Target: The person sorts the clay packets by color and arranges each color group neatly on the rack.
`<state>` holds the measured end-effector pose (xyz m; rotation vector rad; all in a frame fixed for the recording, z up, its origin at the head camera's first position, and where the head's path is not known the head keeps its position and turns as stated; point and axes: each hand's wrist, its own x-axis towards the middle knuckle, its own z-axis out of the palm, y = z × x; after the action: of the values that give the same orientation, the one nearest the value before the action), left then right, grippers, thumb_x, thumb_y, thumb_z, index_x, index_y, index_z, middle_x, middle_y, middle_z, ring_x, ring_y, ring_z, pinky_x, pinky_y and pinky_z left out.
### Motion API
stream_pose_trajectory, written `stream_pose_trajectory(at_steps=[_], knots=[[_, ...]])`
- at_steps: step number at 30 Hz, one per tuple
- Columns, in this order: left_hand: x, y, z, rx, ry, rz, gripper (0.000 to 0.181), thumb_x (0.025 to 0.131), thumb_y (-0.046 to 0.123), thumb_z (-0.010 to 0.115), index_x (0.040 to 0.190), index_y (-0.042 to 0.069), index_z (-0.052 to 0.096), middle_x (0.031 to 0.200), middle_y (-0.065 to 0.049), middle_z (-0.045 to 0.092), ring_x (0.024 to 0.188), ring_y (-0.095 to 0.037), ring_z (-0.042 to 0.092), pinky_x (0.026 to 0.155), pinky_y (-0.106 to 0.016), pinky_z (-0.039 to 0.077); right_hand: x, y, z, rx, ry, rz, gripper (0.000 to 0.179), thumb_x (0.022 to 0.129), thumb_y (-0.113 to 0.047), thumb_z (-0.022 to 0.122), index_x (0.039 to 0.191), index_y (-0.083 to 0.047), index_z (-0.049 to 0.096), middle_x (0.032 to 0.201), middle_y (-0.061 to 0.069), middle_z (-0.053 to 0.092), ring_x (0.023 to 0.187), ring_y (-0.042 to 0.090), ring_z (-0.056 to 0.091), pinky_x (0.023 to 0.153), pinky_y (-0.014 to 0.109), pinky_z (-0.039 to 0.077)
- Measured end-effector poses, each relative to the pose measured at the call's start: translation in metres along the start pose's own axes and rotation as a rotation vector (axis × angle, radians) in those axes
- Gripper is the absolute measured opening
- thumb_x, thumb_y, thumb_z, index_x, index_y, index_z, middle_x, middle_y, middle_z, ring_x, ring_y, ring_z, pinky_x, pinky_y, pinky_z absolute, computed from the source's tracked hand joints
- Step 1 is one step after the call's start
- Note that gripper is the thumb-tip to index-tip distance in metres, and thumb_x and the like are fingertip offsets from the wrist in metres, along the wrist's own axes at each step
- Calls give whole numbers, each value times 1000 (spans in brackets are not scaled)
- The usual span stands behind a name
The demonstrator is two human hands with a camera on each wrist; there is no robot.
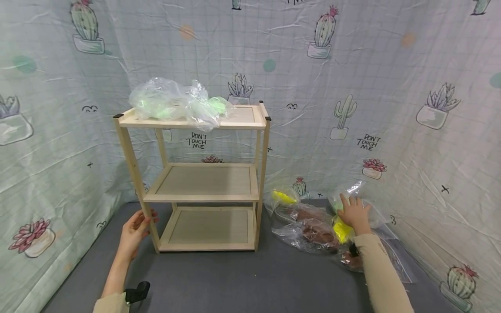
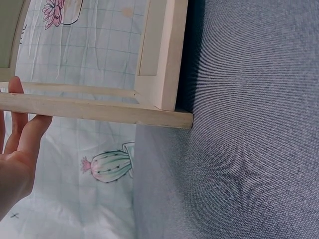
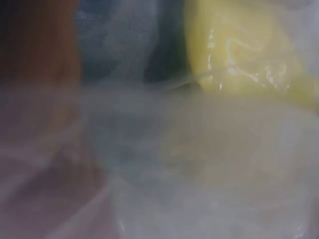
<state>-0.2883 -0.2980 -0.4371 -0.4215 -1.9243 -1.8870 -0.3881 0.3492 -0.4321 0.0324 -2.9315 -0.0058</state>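
A three-tier wooden shelf rack [image 1: 201, 198] stands left of the middle in the head view. My left hand [image 1: 132, 232] grips its front left post low down; in the left wrist view the fingers [image 2: 19, 124] bend round that post [image 2: 94, 109]. At the right, my right hand [image 1: 355, 215] rests on a pile of clear plastic bags with its fingers spread. Next to it lie a bright yellow item [image 1: 342, 230] and a bag of brown items [image 1: 318, 232]. The blurred right wrist view has clear plastic and a glossy yellow item [image 3: 239, 55] close up.
A clear bag with pale green items [image 1: 160, 100] lies on the rack's top tier, partly over its front edge. Another yellow item [image 1: 283, 198] is bagged right of the rack. Cactus-print cloth [image 1: 297, 69] hangs around the dark grey surface [image 1: 235, 282].
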Motion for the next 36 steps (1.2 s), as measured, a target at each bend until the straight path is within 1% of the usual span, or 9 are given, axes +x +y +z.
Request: stream_pose_trajectory(at_steps=[4,9,13,16,19,22,27,31,36], knots=[[0,0,0,11,3,-7,26,93,10,44,117,15,53,99,18,63,89,5,61,66,-16,48,1,-1,1,-35,-20,-18,59,89,-31,47,140,-12,24,127,31,39,118,52,27,84,74,19],[1,2,0,10,3,-4,27,93,11,44,118,13,53,99,18,63,89,4,61,66,-16,48,4,-4,1,-59,-33,-32,60,88,-31,50,140,-15,24,118,30,44,114,49,31,82,74,21],[1,2,0,-4,-1,-4,27,93,10,44,118,13,53,99,17,63,89,4,61,66,-16,48,6,-7,2,-65,-43,-38,62,87,-30,52,141,-21,21,117,32,43,114,50,31,81,74,21],[1,2,-1,6,0,-11,27,93,10,44,118,14,53,99,18,63,89,4,61,66,-16,48,8,-7,3,-66,-53,-41,59,87,-30,52,139,-23,25,122,34,41,117,52,28,81,75,21],[1,2,0,37,4,-26,26,93,12,44,118,15,53,98,20,62,89,5,60,66,-16,48,10,-6,4,-58,-36,-43,51,87,-29,53,134,-18,36,120,32,44,117,53,28,80,75,21],[1,1,0,55,9,-39,26,93,13,45,118,15,52,98,20,62,89,6,60,66,-16,47,13,-4,5,-53,11,-46,47,85,-28,56,127,-11,43,114,29,50,113,51,33,79,75,21],[2,1,0,44,4,-35,27,93,12,44,118,15,53,98,20,62,89,5,60,66,-16,48,15,-4,3,-87,132,-73,42,83,-26,61,116,-4,48,105,22,57,102,42,42,75,69,28],[2,1,-1,33,-4,-32,28,93,11,44,120,14,52,99,20,62,90,6,60,67,-15,47,16,-6,-4,-87,247,-111,33,82,-23,64,105,-4,50,98,20,57,96,38,44,74,68,30],[3,2,0,37,1,-36,27,93,12,44,119,16,52,99,20,62,89,6,60,66,-15,48,15,-9,-17,-76,358,-164,32,80,-25,66,102,-7,50,94,19,54,94,40,46,69,65,34]])
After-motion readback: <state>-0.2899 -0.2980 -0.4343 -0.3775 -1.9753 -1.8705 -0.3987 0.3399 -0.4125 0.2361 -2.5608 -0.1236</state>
